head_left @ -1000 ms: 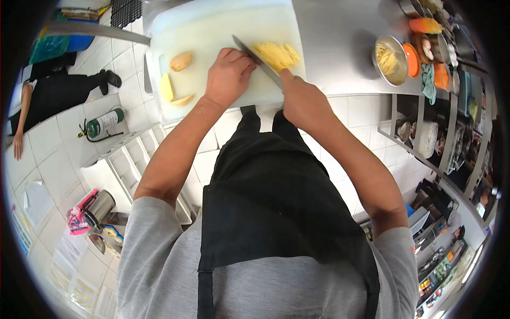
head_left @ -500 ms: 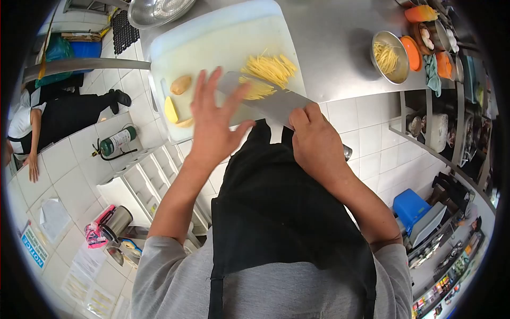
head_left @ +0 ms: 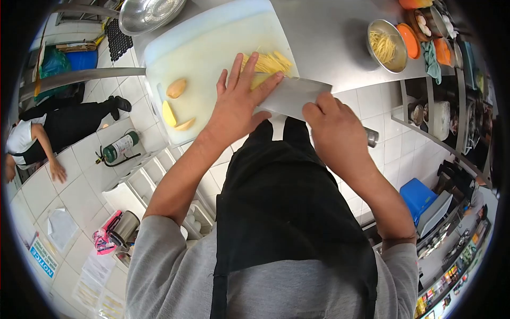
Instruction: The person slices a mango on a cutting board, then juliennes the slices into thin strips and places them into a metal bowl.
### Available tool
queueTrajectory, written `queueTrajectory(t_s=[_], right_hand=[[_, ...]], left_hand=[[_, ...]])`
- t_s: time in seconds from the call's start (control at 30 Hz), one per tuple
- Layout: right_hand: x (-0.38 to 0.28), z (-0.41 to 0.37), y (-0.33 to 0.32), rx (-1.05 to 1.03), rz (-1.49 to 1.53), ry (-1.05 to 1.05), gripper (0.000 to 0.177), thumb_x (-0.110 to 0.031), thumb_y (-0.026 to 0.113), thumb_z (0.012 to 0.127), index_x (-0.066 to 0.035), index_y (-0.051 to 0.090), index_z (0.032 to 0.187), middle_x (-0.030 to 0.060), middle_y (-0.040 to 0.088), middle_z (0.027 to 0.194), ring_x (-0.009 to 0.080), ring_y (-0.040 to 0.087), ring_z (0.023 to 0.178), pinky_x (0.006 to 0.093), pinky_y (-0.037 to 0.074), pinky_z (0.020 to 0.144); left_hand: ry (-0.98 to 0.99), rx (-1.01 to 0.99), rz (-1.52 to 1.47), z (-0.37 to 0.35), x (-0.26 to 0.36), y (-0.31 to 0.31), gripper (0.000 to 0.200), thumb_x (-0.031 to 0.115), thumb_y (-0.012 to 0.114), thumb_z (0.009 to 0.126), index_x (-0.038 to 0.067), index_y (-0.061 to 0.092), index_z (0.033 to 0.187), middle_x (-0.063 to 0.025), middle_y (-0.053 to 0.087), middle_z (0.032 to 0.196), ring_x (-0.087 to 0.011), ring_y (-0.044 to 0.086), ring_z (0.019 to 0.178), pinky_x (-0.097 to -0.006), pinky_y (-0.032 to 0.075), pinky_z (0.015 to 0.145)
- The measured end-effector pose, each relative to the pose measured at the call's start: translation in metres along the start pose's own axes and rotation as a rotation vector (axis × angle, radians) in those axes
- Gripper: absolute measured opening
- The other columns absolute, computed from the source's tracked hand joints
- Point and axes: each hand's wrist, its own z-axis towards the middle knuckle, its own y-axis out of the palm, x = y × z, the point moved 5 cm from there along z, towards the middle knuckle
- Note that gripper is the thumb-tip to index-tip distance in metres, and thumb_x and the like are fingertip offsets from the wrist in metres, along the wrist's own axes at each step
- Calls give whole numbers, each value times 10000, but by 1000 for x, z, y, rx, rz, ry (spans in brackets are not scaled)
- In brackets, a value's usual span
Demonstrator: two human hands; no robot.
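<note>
My right hand [head_left: 337, 130] is wrapped round the handle of a broad-bladed cleaver [head_left: 297, 97]. The blade lies over the near right edge of a white cutting board [head_left: 207, 48] and points left. My left hand [head_left: 239, 101] has its fingers stretched out over a pile of thin yellow potato strips [head_left: 273, 63], with the thumb side beside the blade. Some strips are hidden under that hand and the blade. To its left on the board sit an unpeeled potato piece [head_left: 176, 88], a cut potato wedge [head_left: 169, 113] and another potato piece [head_left: 185, 124].
Right on the steel table [head_left: 329, 48] stands a metal bowl [head_left: 387, 47] of potato strips, near an orange lid [head_left: 408, 41] and a green cloth [head_left: 432, 68]. A metal colander [head_left: 150, 13] is at the back left. Another person [head_left: 64, 127] is at far left.
My left hand has moved right and come down over the strips. The cleaver has shifted right with my right hand, and its blade has turned more level across the view.
</note>
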Motion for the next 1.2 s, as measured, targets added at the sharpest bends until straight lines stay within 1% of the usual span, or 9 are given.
queueTrajectory(t_s=[0.17,0.27,0.4,0.43,0.57,0.77,0.97,1.07,1.2], right_hand=[[21,-42,-38,-112,26,133,224,28,696,826,-90,624,1002,126,588,994,353,686,905,490,567,783],[29,-69,-64,-85,163,290,276,86,696,793,-74,615,1003,139,602,1006,374,690,876,496,573,752],[41,-80,-68,42,325,413,269,114,678,800,-42,605,1006,151,603,1015,374,675,800,458,577,704],[42,-79,-67,83,306,384,233,119,664,837,-26,592,1005,132,584,978,294,633,735,379,545,666],[46,-81,-59,161,429,578,181,96,675,902,-15,585,1014,84,570,934,153,556,719,279,460,648],[52,-88,-53,205,483,640,172,71,691,925,-25,591,1028,63,581,889,128,537,731,271,465,668],[53,-92,-45,206,545,661,181,64,701,933,-36,591,1037,32,578,878,96,507,752,258,447,669],[54,-91,-44,184,581,675,194,73,701,929,-41,591,1041,24,576,880,85,497,756,250,429,667],[55,-90,-42,193,626,655,206,86,698,926,-47,589,1040,14,571,883,79,485,757,248,419,666]], left_hand=[[-68,62,-10,-1,-40,16,1000,234,938,824,288,455,1698,-221,211,1806,-495,189,1664,-727,278,1248],[-29,254,-85,8,-51,-2,865,214,899,858,193,533,1642,-189,366,1750,-464,292,1632,-666,326,1239],[121,169,-20,43,-61,-1,694,184,853,897,171,620,1550,-113,571,1603,-391,423,1573,-542,378,1243],[172,121,-8,54,-50,-4,627,184,843,905,160,659,1505,-104,612,1553,-371,455,1548,-533,393,1229],[207,-60,53,68,-46,10,449,175,825,917,109,756,1355,-82,718,1338,-306,557,1408,-513,435,1143],[140,76,-61,56,-57,-23,326,164,780,964,51,755,1269,-147,769,1078,-371,709,1077,-485,552,943],[-64,-24,-176,47,-58,-59,273,211,724,1070,15,702,1260,-210,775,1077,-365,762,998,-409,604,893],[-142,12,-260,44,-56,-65,199,150,703,1050,4,675,1182,-212,781,1100,-398,751,956,-448,601,859],[-93,124,-341,40,-64,-60,213,123,694,1057,13,668,1238,-172,785,1081,-316,756,931,-401,594,837]])
